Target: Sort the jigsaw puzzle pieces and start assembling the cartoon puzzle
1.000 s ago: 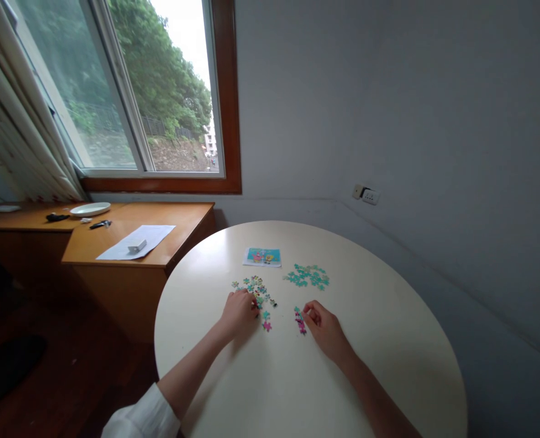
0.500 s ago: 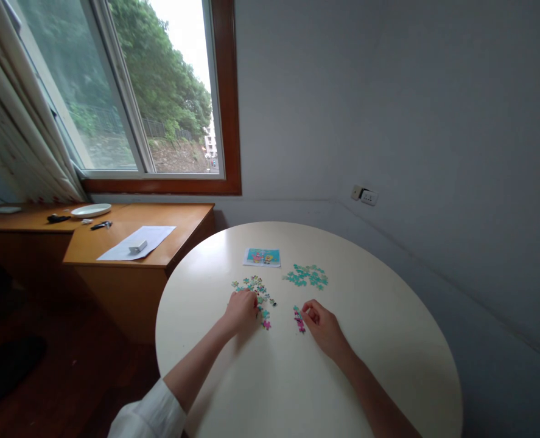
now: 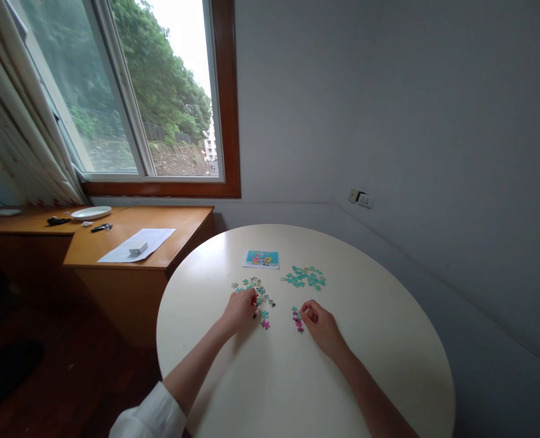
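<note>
My left hand [image 3: 241,309] reaches over the near left part of a loose heap of mixed jigsaw pieces [image 3: 261,291]. Its fingers are curled down and closed, and what is between them is hidden. A teal and a pink jigsaw piece [image 3: 265,325] lie just right of that hand. My right hand [image 3: 319,323] rests on its side with fingers curled and thumb and forefinger pressed together. Its fingertips are at the right edge of a short upright strip of pink, purple and teal pieces [image 3: 298,321]. Whether they grip a piece cannot be made out.
Farther back on the round white table [image 3: 370,292] are a group of teal jigsaw pieces [image 3: 305,277] and a picture card [image 3: 261,259] with cartoon figures. A wooden desk [image 3: 192,222] at the left carries paper [image 3: 157,238], a small white box [image 3: 138,248] and a white plate [image 3: 91,213].
My left hand has shifted slightly within the heap, its fingers lifting a little and uncovering some pieces. My right hand stays beside the strip. The whole view has shifted slightly.
</note>
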The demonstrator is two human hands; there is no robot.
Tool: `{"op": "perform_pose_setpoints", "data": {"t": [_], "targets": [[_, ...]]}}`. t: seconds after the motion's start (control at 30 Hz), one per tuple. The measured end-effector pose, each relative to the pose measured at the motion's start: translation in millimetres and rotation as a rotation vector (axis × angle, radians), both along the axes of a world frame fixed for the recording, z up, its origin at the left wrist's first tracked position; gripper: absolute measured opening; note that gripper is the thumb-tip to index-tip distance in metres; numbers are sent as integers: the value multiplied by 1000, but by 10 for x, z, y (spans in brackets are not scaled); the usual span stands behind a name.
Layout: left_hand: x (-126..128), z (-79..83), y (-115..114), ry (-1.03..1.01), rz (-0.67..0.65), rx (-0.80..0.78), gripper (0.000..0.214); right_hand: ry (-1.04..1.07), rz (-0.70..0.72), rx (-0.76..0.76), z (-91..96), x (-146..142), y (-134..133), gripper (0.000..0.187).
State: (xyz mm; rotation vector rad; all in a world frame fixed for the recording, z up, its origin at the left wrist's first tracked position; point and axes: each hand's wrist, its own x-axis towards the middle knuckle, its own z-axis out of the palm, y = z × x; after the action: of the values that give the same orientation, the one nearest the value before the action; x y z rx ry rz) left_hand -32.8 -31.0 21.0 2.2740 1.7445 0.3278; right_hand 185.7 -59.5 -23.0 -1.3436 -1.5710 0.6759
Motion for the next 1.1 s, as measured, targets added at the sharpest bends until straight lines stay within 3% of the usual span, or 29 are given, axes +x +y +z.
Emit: {"op": "perform_pose_setpoints", "data": {"t": [0.27, 0.5, 0.73, 0.93, 1.1], "targets": [[-3, -42, -91, -623, 41, 55, 5, 63, -61, 69, 24, -28, 8, 19], [50, -22, -242, -1158, 82, -226, 26, 53, 61, 3, 228, -251, -49, 24], [130, 39, -420, -1372, 126, -339, 33, -62, 186, 81, 498, -512, -266, 29], [182, 39, -523, -1436, 146, -395, 36, -108, 157, 307, 432, -543, -326, 18], [210, 47, -583, -1447, 156, -406, 37, -108, 106, 387, 400, -529, -372, 17]]}}
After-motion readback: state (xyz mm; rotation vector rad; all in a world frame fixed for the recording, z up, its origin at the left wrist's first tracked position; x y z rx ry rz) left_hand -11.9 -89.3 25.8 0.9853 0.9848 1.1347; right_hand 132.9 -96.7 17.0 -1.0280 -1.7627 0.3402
